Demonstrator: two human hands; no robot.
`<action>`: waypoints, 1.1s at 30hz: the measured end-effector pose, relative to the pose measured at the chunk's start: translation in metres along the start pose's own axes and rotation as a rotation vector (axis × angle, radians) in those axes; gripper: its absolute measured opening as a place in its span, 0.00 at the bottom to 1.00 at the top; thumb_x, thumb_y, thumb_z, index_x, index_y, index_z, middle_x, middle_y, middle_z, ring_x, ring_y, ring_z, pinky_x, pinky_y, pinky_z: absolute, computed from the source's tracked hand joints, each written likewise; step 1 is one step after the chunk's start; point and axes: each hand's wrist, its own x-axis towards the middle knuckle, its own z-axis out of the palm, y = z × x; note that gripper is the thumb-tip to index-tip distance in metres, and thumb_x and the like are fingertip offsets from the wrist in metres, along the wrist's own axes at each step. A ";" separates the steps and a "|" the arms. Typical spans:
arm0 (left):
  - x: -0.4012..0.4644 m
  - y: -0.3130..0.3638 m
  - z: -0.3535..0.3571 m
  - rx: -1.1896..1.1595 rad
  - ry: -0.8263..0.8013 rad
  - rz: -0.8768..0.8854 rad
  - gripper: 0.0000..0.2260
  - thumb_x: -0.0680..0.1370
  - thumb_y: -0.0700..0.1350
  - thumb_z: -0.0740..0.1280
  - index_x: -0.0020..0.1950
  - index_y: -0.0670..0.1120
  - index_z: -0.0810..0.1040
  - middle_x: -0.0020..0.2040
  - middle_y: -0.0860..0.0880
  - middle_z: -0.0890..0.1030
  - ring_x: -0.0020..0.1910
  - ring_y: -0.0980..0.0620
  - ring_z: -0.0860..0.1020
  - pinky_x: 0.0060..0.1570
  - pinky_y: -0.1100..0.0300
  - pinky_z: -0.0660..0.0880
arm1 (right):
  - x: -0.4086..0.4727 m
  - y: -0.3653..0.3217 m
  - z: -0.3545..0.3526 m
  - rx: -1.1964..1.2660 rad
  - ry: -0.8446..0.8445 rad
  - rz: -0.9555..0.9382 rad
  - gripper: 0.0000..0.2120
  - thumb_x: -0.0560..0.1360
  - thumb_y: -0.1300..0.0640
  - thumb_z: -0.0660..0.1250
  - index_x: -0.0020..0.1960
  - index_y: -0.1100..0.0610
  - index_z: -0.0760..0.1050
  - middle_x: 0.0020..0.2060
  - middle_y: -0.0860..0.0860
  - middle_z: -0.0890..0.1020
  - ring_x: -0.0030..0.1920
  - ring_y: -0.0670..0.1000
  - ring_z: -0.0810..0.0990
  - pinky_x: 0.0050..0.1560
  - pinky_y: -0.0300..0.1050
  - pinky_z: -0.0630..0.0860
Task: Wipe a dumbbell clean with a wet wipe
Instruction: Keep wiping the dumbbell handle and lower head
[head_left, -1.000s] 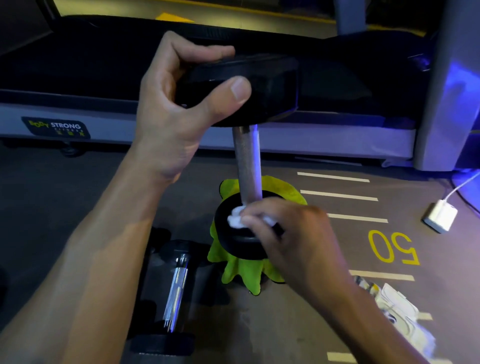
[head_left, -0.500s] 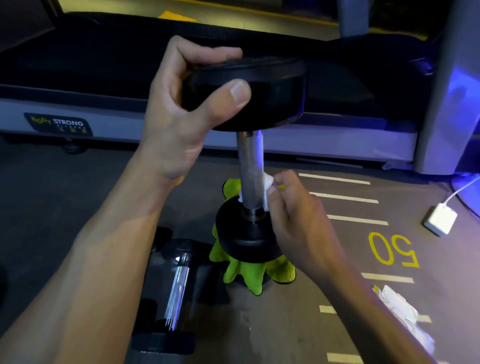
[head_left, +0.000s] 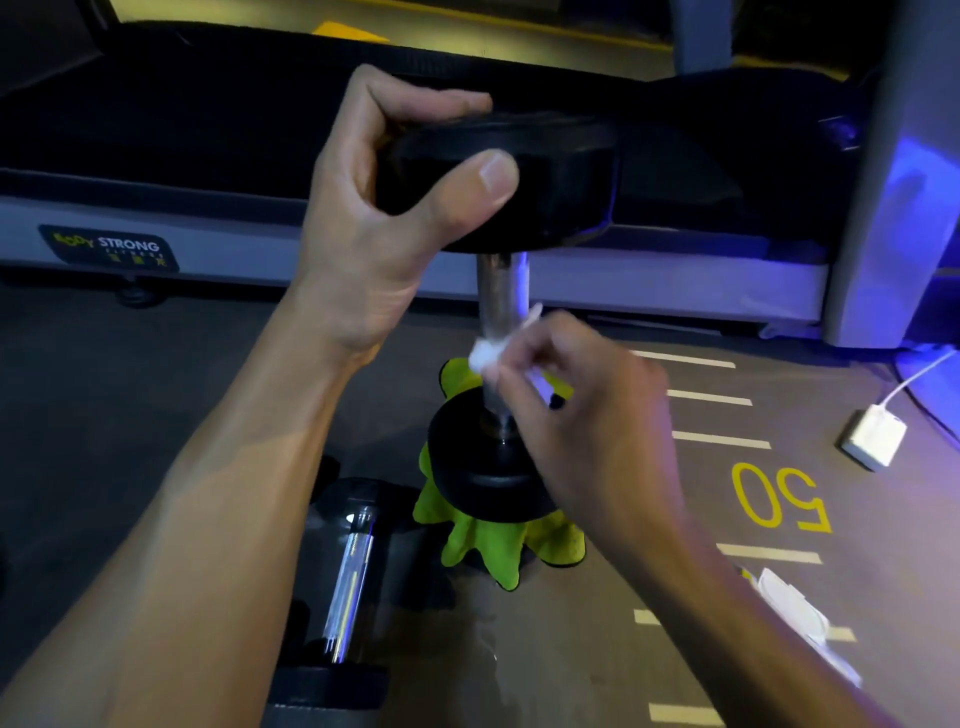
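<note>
A black dumbbell (head_left: 561, 187) stands upright, its lower head resting on a green cloth (head_left: 483, 551) on the floor. My left hand (head_left: 384, 208) grips the upper head, thumb across its front and fingers over the top. The silver handle (head_left: 496, 296) runs down between the two heads. My right hand (head_left: 592, 415) pinches a crumpled white wet wipe (head_left: 488, 353) against the lower part of the handle, just above the bottom head (head_left: 467, 467).
A second dumbbell (head_left: 348, 587) with a shiny handle lies on the floor at the lower left. A treadmill (head_left: 208, 244) stretches across the back. A white charger (head_left: 872, 436) and cable lie at right, a white packet (head_left: 789, 603) at lower right, near the yellow "50" floor marking.
My right hand moved the wipe from the top of the bottom head up onto the handle and keeps rubbing there. The left hand holds the upper head steady.
</note>
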 end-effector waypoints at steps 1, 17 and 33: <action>0.001 0.001 0.001 0.014 0.000 0.004 0.18 0.74 0.54 0.75 0.58 0.49 0.75 0.66 0.40 0.80 0.67 0.38 0.79 0.67 0.30 0.73 | 0.012 -0.006 0.001 0.074 0.070 -0.058 0.06 0.77 0.54 0.74 0.45 0.54 0.79 0.39 0.46 0.86 0.43 0.46 0.85 0.47 0.47 0.80; -0.001 0.004 -0.006 -0.033 -0.083 -0.030 0.17 0.75 0.51 0.71 0.59 0.48 0.73 0.71 0.36 0.77 0.70 0.33 0.76 0.68 0.28 0.71 | 0.032 0.010 0.016 0.632 -0.065 0.098 0.10 0.85 0.54 0.62 0.60 0.59 0.74 0.45 0.47 0.83 0.48 0.48 0.81 0.54 0.54 0.78; -0.018 0.013 0.005 0.008 0.025 -0.131 0.30 0.70 0.54 0.78 0.68 0.50 0.72 0.62 0.49 0.79 0.61 0.51 0.81 0.59 0.47 0.81 | 0.032 0.026 0.010 0.580 -0.428 0.036 0.15 0.87 0.57 0.54 0.58 0.65 0.74 0.47 0.59 0.80 0.51 0.62 0.80 0.56 0.64 0.76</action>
